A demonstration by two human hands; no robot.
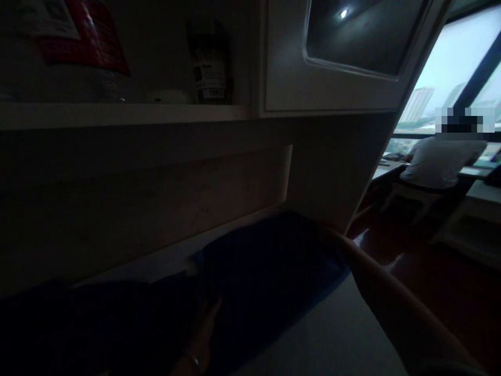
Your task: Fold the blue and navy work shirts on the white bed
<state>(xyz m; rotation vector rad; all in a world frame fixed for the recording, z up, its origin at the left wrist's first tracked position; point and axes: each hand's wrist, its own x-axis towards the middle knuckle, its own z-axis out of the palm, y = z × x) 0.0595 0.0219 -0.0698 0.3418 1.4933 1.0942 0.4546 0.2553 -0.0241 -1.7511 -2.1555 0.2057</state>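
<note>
A dark blue pillow (270,271) lies slanted on a pale, light-coloured surface (336,334), close against the wall side. My left hand (203,329), with a bracelet at its wrist, rests at the pillow's left end, thumb apart from the fingers; the fingertips fade into the dark. Reaching in from the right, my right hand (332,235) is at the pillow's far right end and seems to grip its edge; its fingers are mostly lost in shadow. More dark blue cloth (102,324) spreads out at the lower left.
Overhead runs a shelf (129,116) with a dark labelled jar (211,78) and a red package (86,36). Beside it hangs a cabinet door (285,83) with a glass pane. To the right, a person (434,162) sits on a white stool (415,196) by a window.
</note>
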